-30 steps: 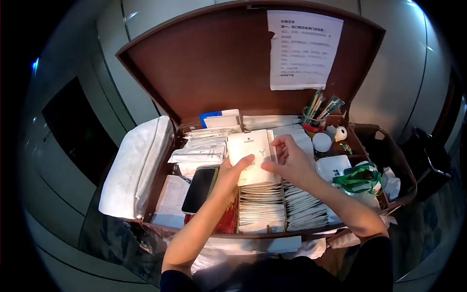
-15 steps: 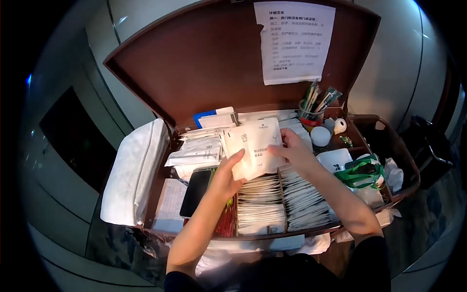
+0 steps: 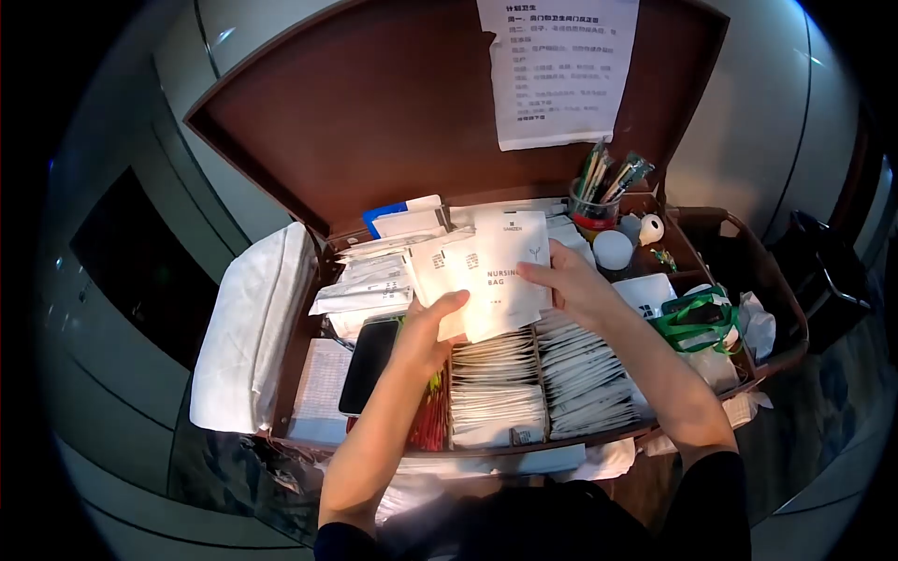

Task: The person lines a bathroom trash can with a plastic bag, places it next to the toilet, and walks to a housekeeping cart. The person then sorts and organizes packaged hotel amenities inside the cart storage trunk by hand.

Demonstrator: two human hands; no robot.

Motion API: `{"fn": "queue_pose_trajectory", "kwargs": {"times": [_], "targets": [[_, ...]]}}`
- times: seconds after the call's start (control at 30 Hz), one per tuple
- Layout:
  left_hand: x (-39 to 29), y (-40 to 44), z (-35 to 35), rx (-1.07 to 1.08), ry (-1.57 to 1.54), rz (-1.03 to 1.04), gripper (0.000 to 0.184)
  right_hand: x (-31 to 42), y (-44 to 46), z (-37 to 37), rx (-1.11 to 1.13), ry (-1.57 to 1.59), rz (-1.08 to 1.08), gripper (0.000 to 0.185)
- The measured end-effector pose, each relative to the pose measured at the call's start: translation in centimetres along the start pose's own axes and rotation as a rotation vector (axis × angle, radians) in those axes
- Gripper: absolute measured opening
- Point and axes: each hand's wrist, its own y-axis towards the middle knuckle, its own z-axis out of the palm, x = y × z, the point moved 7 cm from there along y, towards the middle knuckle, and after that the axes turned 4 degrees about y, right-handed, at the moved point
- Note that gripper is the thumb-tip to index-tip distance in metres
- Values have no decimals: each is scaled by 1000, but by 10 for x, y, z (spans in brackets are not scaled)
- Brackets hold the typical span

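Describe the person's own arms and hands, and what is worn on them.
The left hand and right hand are ungloved, with five-fingered human form and no watch or bracelet visible. The left sleeve and right sleeve are dark, nearly black, ending around the elbows; no markings show on them.

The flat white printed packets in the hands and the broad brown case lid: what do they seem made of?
White packets: probably matte paper, given crisp edges and little gloss; coating unclear. Brown lid: perhaps leatherette or coated board, from its smooth, low-sheen face.
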Motion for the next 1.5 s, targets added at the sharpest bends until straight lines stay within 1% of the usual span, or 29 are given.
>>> {"fn": "queue_pose_trajectory", "kwargs": {"times": [0.13, 0.2, 0.27, 0.33, 0.43, 0.5, 0.53, 0.6, 0.63, 0.67, 0.73, 0.77, 0.8, 0.9, 0.93, 1.0, 1.03, 1.07, 1.13, 1.17, 1.2, 1.27, 1.3, 1.37, 1.4, 1.47, 1.5], "targets": [[-8, -3, -5, -95, 57, 66, 42, 8, 1, -6, 0, 105, -67, 33], [-11, -3, -6, -96, 63, 74, 42, 22, 0, -19, -45, 178, -128, 34], [-11, -5, -6, -104, 63, 80, 41, 28, -2, -23, -22, 193, -123, 33], [-14, -8, -6, -162, 91, 75, 41, 33, -5, -23, 4, 210, -122, 33], [-16, -7, -7, -133, 52, 119, 40, 43, -12, -27, -41, 200, -130, 29], [-17, -4, -14, -172, 49, 132, 40, 51, -16, -26, 0, -80, -161, 29], [-16, -4, -19, -209, 44, 136, 41, 54, -17, -28, -7, -82, -158, 29], [-18, -1, -26, -234, -15, 175, 47, 69, -21, -37, -48, -218, -231, 35], [-19, 0, -28, -237, -47, 190, 47, 74, -23, -44, -137, -306, -225, 33], [-21, 1, -31, -240, -80, 209, 47, 77, -27, -48, -156, -310, -220, 33], [-21, 2, -36, -255, -86, 198, 50, 89, -34, -49, -121, -426, -311, 32], [-21, 2, -34, -248, -98, 212, 50, 86, -29, -57, -83, -521, -307, 29], [-24, 0, -31, -242, -109, 230, 50, 84, -28, -63, -89, -524, -304, 29], [-28, -4, -27, -245, -101, 238, 51, 80, -28, -66, -40, -637, -321, 20], [-27, -3, -28, -242, -106, 233, 51, 75, -29, -66, -44, -642, -317, 20], [-26, 0, -32, -245, -161, 243, 51, 63, -35, -60, 28, -729, -333, 23], [-24, 1, -34, -255, -175, 228, 52, 68, -42, -53, -6, -1041, -535, 25], [-23, 1, -34, -251, -180, 223, 52, 65, -45, -53, -11, -1047, -530, 25], [-24, 0, -33, -226, -156, 232, 51, 52, -44, -52, -16, -1172, -330, 22], [-24, -1, -33, -242, -160, 231, 51, 46, -43, -53, 3, -1119, -307, 21], [-24, -1, -33, -243, -160, 232, 51, 45, -43, -54, 5, -1119, -307, 21], [-26, 0, -31, -215, -185, 248, 51, 38, -39, -59, 47, -1164, -214, 22], [-26, -1, -31, -219, -188, 247, 51, 35, -38, -61, 51, -1165, -211, 22], [-25, -2, -32, -236, -178, 227, 52, 32, -40, -51, 158, -1319, -415, 18], [-25, -2, -31, -238, -179, 225, 52, 28, -39, -50, 160, -1317, -413, 18], [-26, -3, -28, -228, -176, 225, 51, 16, -38, -41, 161, -1534, -447, 13], [-24, -2, -29, -234, -179, 225, 51, 14, -39, -35, 143, -1595, -528, 9]]}}
